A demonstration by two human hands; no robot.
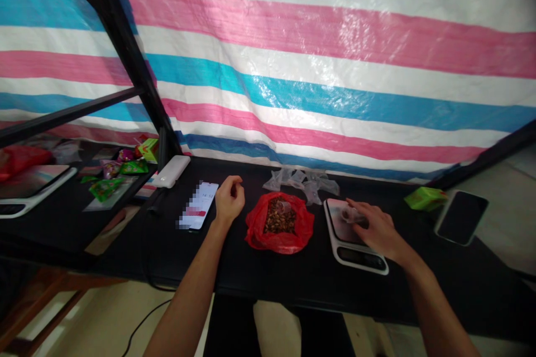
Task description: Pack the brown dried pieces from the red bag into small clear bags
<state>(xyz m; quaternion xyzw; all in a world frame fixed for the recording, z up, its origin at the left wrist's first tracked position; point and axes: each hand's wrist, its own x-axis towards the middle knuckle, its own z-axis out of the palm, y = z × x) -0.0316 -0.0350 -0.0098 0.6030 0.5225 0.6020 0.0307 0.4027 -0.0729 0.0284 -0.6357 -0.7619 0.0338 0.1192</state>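
My left hand (pixel 230 199) rests on the black table in a loose fist, between a lit smartphone (pixel 200 205) and an open red plastic bag (pixel 256 237). Small brown pieces, perhaps seeds or grains, fill the bag (pixel 276 223), and a small clear cup (pixel 285 208) lies on top of them. Over on the right, my right hand (pixel 377 226) has its fingers around what looks like a small clear plastic cup (pixel 350 215), tilted over the plate of a white kitchen scale (pixel 362 262). Whether the cup touches the plate I cannot tell.
Several clear plastic bags (pixel 304 183) lie behind the red bag. A green box (pixel 425 199) and a propped-up phone (pixel 462 217) stand at the right. To the left are a white power bank-like block (pixel 172 171), a black frame post (pixel 121 50), snack packets (pixel 134 166) and another scale (pixel 37 192).
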